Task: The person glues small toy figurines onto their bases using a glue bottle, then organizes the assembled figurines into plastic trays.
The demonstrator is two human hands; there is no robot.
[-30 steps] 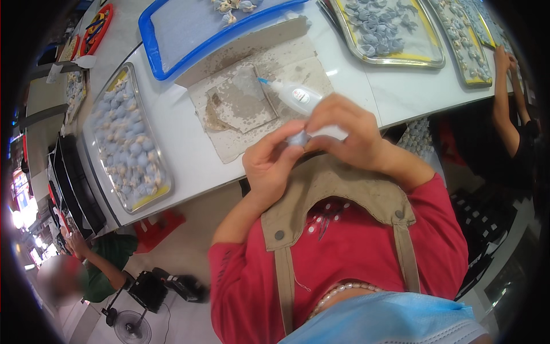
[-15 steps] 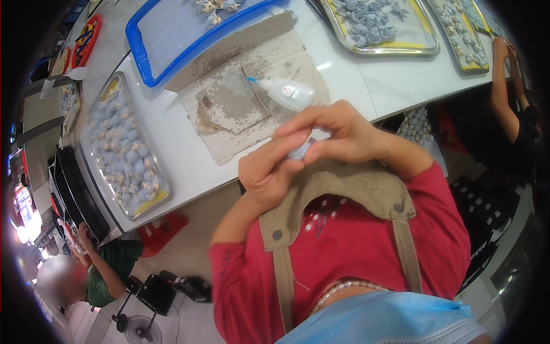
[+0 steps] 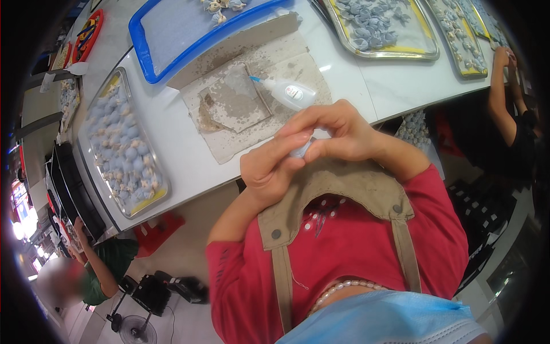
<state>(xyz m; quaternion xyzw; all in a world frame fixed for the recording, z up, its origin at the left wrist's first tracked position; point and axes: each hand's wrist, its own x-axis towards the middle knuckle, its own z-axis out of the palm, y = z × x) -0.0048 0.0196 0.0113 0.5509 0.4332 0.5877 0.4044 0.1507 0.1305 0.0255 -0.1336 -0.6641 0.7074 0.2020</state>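
A small pale blue-grey piece (image 3: 300, 151) sits between my two hands, close to the table's edge and in front of my apron. My left hand (image 3: 268, 167) is closed round it, thumb and fingers pressed in from the left. From the right, my right hand (image 3: 348, 133) pinches the same piece, its fingers arched over and touching the left fingers. Most of the piece is hidden, so its exact kind cannot be made out. Just beyond the hands lies a clear squeeze bottle (image 3: 295, 94) with a blue tip, on a stained cardboard sheet (image 3: 229, 146).
A tray (image 3: 127, 150) of blue-grey pieces stands at left, a blue-rimmed tray (image 3: 150, 64) beyond the cardboard. Another metal-rimmed tray (image 3: 395, 55) holds petal-like pieces at far right. One co-worker's arms (image 3: 503, 97) show at right; another person (image 3: 103, 269) sits at lower left.
Both hands keep their grip on the small piece, with barely any finger movement. The whole view has shifted slightly.
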